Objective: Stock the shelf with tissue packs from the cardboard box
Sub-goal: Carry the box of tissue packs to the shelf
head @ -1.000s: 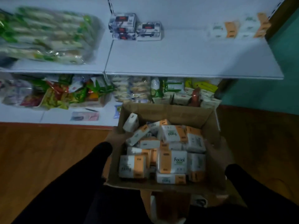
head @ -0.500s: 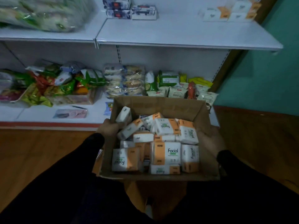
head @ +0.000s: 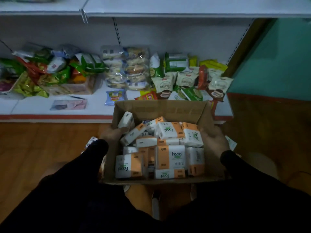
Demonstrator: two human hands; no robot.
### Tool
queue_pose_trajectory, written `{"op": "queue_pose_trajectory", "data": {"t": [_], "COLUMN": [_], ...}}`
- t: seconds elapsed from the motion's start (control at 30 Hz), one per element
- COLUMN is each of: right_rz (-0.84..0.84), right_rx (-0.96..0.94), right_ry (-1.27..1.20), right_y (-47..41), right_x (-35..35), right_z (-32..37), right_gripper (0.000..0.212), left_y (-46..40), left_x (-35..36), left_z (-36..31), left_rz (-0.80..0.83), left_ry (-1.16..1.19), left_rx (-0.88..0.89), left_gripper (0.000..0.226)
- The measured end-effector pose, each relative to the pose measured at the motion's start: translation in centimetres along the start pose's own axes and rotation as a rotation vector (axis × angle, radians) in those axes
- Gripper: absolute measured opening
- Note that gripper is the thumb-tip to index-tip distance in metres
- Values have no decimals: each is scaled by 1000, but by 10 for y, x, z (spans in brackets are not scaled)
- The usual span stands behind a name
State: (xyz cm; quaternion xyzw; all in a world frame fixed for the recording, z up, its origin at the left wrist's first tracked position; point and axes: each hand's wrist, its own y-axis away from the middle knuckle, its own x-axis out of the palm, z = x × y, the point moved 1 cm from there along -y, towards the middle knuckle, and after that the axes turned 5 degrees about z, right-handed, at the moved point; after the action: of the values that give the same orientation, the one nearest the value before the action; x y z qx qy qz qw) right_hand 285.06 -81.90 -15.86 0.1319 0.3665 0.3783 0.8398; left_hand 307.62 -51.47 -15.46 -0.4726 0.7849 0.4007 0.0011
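The cardboard box (head: 159,111) has sunk from upper-shelf height to the bottom shelf (head: 94,105) front edge, tissue packs (head: 170,156) still inside. Left hand (head: 111,133) and right hand (head: 212,140) each grip a side wall; unloading hasn't begun.

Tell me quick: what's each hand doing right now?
Left hand: grips the left wall of the cardboard box.
Right hand: grips the box's right wall.
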Motion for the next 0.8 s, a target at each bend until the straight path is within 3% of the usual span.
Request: {"op": "queue_pose_trajectory", "data": {"t": [0.13,0.27,0.4,0.57,0.7,0.8], "right_rz": [61,85,87,60,79,35], "right_rx": [31,35,80,116,127,108], "right_ry": [15,60,33,35,66,142], "right_y": [-23,-42,-59,-69,-71,-74], "right_x": [18,32,40,44,46,48], "right_z": [-13,-18,-14,-11,-7,-9], "right_gripper": [53,23,45,51,52,59], "left_y": [-31,-65,-85,-102,-99,-92], "left_x": [14,28,39,36,40,38], "left_z": [10,25,32,34,26,19], "left_rz": [46,125,60,28,73,31], "left_ry": [5,0,59,-28,-55,-294], "left_rx": [-85,-132,-157,-190,-129,-71], "left_gripper": [63,60,34,78,40,59]}}
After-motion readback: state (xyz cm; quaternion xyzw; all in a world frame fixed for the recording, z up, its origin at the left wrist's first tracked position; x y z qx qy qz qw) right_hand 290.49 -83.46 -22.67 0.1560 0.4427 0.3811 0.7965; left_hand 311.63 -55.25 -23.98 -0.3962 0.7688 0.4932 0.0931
